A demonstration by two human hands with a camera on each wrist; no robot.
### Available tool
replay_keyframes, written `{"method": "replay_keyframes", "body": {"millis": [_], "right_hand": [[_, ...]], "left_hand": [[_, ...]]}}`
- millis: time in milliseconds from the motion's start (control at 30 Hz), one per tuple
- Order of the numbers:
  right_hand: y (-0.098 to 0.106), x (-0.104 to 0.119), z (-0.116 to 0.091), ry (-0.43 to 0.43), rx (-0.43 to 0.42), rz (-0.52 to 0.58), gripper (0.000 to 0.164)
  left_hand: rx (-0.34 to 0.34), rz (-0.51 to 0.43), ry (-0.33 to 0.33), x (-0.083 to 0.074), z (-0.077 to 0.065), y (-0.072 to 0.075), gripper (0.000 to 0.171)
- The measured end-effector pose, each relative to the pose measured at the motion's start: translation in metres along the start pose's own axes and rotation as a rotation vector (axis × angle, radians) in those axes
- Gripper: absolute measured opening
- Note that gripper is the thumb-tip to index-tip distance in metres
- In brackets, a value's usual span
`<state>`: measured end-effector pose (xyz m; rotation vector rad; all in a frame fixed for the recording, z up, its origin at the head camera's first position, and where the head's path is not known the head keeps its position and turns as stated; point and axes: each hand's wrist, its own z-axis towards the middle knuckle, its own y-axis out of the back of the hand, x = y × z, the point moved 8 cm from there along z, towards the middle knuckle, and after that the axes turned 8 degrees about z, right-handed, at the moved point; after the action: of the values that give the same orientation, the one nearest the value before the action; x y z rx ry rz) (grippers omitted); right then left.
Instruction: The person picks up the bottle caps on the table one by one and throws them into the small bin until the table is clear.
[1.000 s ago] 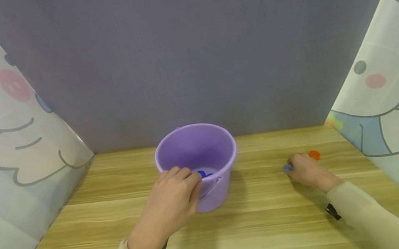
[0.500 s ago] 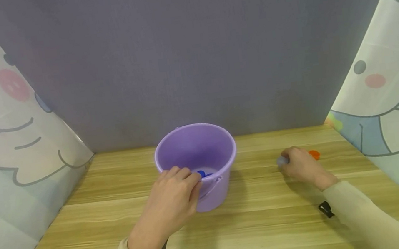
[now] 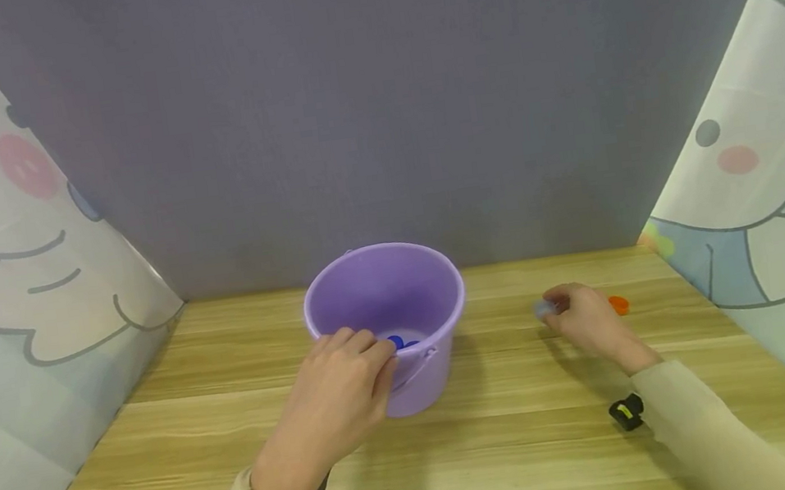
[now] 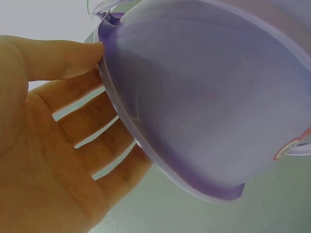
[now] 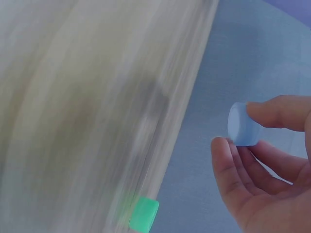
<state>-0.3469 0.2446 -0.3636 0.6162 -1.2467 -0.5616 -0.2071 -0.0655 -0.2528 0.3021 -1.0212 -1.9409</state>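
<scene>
A purple bucket (image 3: 385, 279) stands mid-table, and my left hand (image 3: 341, 396) grips its near rim at the left. In the left wrist view the thumb (image 4: 73, 58) lies against the rim's outer side, while the other fingers pass behind the rim. Small dark blue round pieces (image 3: 395, 342) are visible inside the bucket, partly hidden by the near wall. To the right of the bucket, my right hand (image 3: 589, 322) pinches a pale blue bottle cap (image 5: 244, 124) between thumb and fingers, apparently above the tabletop.
An orange cap (image 3: 619, 304) lies on the wooden table (image 3: 537, 441) just behind the right hand. The right wrist view shows a green cap (image 5: 144, 214). A grey panel (image 3: 383, 114) closes off the back, with printed cloths (image 3: 755, 230) at both sides.
My right hand has lifted the pale blue cap and moved a little left, away from the orange cap. The left hand and the bucket have stayed in place.
</scene>
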Motion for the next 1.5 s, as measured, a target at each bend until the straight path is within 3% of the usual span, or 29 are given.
{"method": "replay_keyframes", "body": {"millis": [500,933,1500], "right_hand": [[-0.004,0.013,0.008,0.008,-0.043,0.136,0.039],[-0.009,0.019,0.006,-0.041,-0.02,0.247,0.048],[-0.016,0.03,0.01,0.016,-0.052,0.373,0.048]], "left_hand": [[-0.004,0.0,0.003,0.0,0.0,0.002,0.017],[-0.003,0.0,-0.001,-0.001,0.0,0.001,0.017],[-0.01,-0.004,0.002,0.0,0.0,0.002,0.017]]}}
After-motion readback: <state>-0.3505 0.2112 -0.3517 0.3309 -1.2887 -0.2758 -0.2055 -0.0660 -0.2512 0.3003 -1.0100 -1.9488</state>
